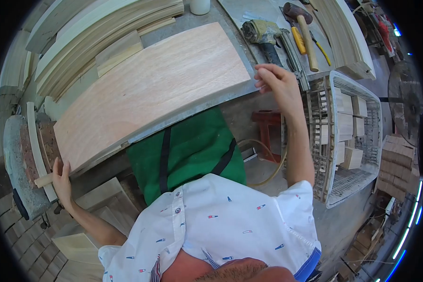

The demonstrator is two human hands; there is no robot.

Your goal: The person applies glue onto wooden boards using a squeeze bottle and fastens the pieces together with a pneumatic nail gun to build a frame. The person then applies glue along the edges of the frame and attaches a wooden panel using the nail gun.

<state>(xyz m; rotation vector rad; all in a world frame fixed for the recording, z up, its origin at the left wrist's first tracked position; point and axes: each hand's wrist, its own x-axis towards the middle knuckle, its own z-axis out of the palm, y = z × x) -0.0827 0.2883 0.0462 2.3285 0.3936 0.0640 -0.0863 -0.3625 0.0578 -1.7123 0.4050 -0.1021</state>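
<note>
A broad curved wooden panel (150,89) with pale pinkish grain lies across the workbench in front of me. My left hand (62,182) is at its near left corner, thumb on the edge and fingers around it. A short wood stick end (43,180) sticks out beside those fingers. My right hand (278,84) hovers just off the panel's right corner, fingers loosely bent and somewhat apart, with nothing visible in them. Beyond it lies a nail gun (263,35) with a dark handle. A mallet (308,40) and a yellow-handled tool (298,40) lie further right.
Stacked curved boards (108,33) fill the back left. A white plastic crate (355,188) with wood blocks stands at my right. A hose (272,164) loops near a red stool (263,129). A round fan (404,101) is at far right. More wood pieces (399,160) are stacked below it.
</note>
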